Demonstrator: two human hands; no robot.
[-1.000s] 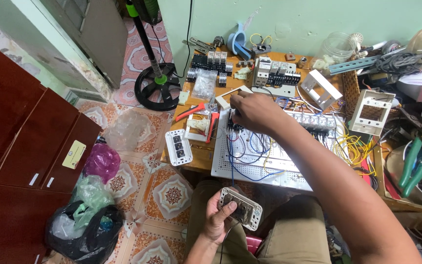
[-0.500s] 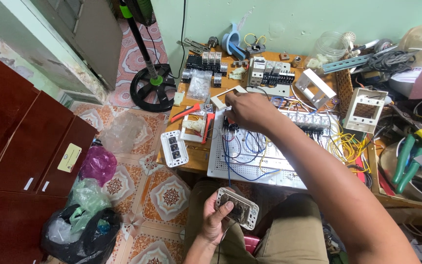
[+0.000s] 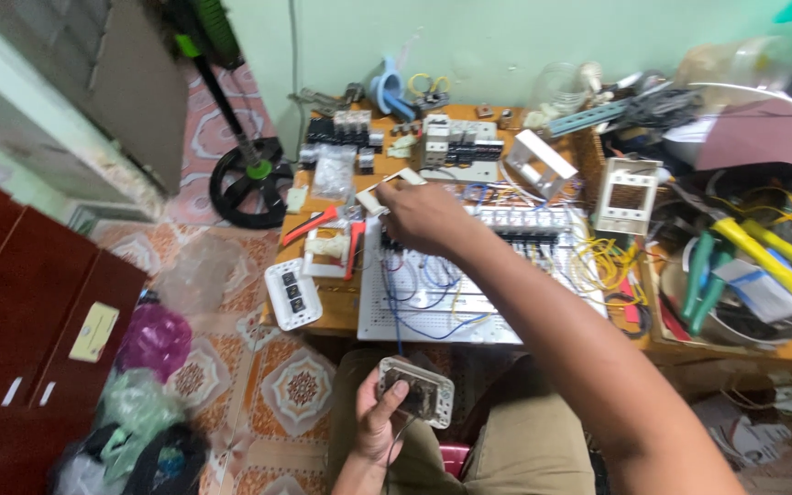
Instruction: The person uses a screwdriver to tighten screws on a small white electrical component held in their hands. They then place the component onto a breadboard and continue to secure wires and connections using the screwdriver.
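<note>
Reaching fwd, right hand (image 3: 425,215) sits over the top-left corner of the white perforated wiring board (image 3: 433,293) on the wooden table (image 3: 323,307), fingers curled among the wires; can't tell what its grip pinches. Left hand (image 3: 379,423) is down at the lap w/ its grip clamped on a small grey switch frame (image 3: 417,391) (thumb across the front). Red-handled pliers (image 3: 312,225) lie just left of the board.

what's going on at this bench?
A person sits at a cluttered low table with a white perforated wiring panel carrying blue wires. The right hand reaches over the panel's top left corner, fingers at a small white part. The left hand holds a switch frame over the lap. Red-handled pliers and a white switch plate lie nearby.
</note>
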